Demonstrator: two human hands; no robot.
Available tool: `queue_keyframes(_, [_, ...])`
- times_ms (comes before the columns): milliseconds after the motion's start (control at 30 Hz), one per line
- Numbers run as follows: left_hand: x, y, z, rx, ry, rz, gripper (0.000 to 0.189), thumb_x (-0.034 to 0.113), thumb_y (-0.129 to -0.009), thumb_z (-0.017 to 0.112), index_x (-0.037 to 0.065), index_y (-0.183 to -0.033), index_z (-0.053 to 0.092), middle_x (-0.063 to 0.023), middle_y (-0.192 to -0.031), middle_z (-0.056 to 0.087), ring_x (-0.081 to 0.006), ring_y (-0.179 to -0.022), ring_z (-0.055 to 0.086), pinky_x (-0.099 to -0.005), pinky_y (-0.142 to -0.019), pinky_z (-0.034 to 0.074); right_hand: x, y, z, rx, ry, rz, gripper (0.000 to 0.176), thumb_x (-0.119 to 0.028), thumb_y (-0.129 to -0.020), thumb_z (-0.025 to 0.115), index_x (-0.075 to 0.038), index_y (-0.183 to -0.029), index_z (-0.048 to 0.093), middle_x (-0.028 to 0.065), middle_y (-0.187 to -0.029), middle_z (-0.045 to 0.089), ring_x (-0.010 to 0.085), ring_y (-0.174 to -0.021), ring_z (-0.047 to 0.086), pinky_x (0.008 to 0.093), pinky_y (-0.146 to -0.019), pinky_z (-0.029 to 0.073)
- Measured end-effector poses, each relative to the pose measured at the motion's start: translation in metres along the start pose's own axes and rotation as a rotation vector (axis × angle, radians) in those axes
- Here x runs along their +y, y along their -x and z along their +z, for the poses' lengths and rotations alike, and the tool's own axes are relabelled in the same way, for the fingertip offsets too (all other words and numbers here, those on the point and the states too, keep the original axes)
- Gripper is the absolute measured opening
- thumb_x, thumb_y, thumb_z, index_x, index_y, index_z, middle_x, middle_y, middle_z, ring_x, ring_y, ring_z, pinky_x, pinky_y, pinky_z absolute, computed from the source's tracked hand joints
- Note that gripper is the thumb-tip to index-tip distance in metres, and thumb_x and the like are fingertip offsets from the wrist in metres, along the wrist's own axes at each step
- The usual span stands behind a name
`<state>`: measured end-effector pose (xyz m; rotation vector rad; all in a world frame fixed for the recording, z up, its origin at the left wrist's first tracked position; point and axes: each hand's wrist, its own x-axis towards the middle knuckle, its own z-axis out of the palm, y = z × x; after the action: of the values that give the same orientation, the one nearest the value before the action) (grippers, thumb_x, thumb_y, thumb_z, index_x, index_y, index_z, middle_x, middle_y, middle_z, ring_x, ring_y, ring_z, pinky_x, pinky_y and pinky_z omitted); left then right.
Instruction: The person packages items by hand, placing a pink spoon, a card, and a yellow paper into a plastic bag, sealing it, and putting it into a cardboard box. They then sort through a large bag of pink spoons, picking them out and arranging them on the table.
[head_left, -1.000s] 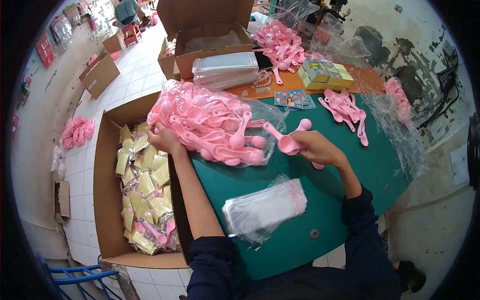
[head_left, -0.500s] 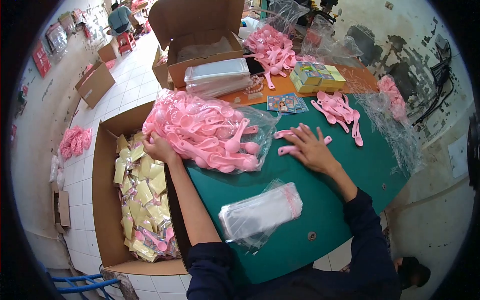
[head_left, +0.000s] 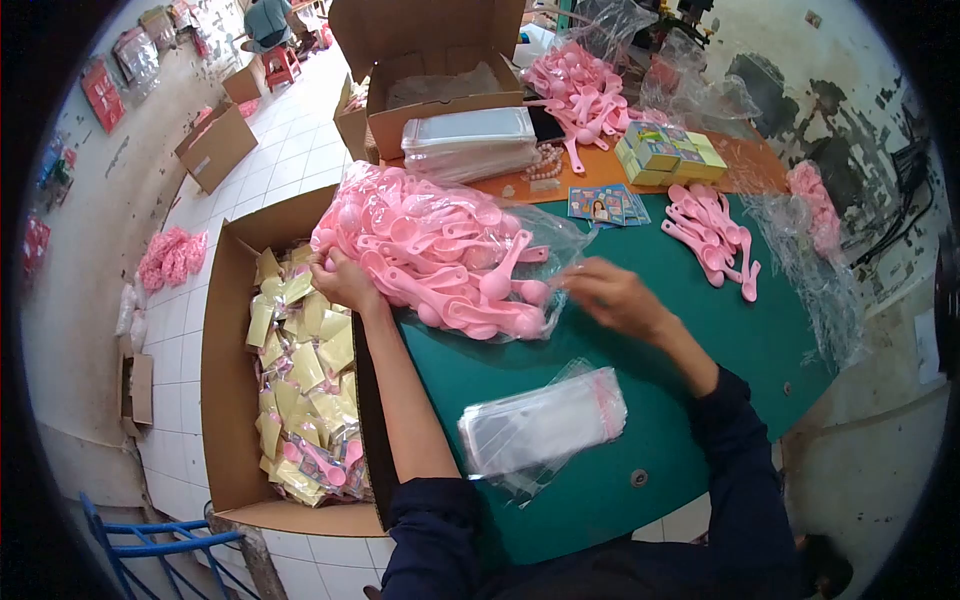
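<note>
Bag of pink spoons: the clear bag [head_left: 440, 255] lies along the table's [head_left: 720, 345] left edge, towards the far corner, beside the open carton [head_left: 222, 400].
Left hand: fingers curled and clamped on the bag's left end; the left hand [head_left: 345, 284] seems best kept there as an anchor.
Right hand: the right hand [head_left: 622, 300] is at the bag's loose right end; blur hides whether its fingers are apart or together, or grip the film.
Film: best lifted clear of the spoon handles, gently, since a hard tug could spill spoons or tear it.
Loose spoons: the pile [head_left: 708, 235] sits towards the table's far right corner, well apart.
Clear sleeves: the stack [head_left: 540, 425] lies towards the near edge; keep the forearms off it.
</note>
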<state>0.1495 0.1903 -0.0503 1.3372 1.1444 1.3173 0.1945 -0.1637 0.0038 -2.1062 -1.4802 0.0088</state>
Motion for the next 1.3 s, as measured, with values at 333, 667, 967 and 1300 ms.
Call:
queue_keyframes(333, [-0.004, -0.004, 0.003, -0.002, 0.055, -0.002, 0.019, 0.017, -0.078, 0.053, 0.001, -0.086, 0.058, -0.0162, -0.094, 0.053, -0.0297, -0.086, 0.053, -0.0393, -0.081, 0.040, 0.008, -0.096, 0.051, -0.150, 0.438, 0.101, 0.067, -0.027, -0.064, 0.073, 0.000, -0.119, 0.047, 0.0204, -0.124, 0.046, 0.0389, -0.108, 0.046, 0.0429, -0.092, 0.039])
queue_keyframes(667, [-0.010, -0.005, 0.004, 0.008, 0.092, -0.056, 0.021, 0.017, -0.079, 0.053, 0.000, -0.089, 0.059, -0.0174, -0.100, 0.054, -0.0307, -0.092, 0.052, -0.0397, -0.084, 0.039, -0.047, -0.023, -0.024, -0.080, 0.001, 0.549, 0.020, -0.015, -0.072, 0.065, 0.000, -0.085, 0.062, 0.0169, -0.082, 0.063, 0.0262, -0.080, 0.063, 0.0349, -0.068, 0.048])
queue_keyframes(967, [0.006, 0.002, 0.000, 0.010, 0.067, -0.055, 0.018, 0.014, -0.077, 0.054, -0.001, -0.084, 0.062, -0.0162, -0.090, 0.062, -0.0281, -0.082, 0.058, -0.0380, -0.076, 0.044, -0.030, 0.059, -0.037, 0.239, -0.969, 0.853, 0.037, -0.004, -0.077, 0.065, 0.005, -0.110, 0.051, 0.0176, -0.104, 0.061, 0.0210, -0.089, 0.063, 0.0300, -0.077, 0.052])
queue_keyframes(1300, [-0.002, -0.004, 0.003, 0.010, 0.094, -0.022, 0.024, 0.018, -0.077, 0.053, -0.002, -0.088, 0.062, -0.0156, -0.090, 0.064, -0.0270, -0.082, 0.060, -0.0371, -0.076, 0.044, -0.027, 0.069, -0.043, 0.251, -1.177, 0.818, 0.040, -0.008, -0.080, 0.065, 0.006, -0.113, 0.046, 0.0204, -0.101, 0.061, 0.0250, -0.085, 0.065, 0.0311, -0.072, 0.054])
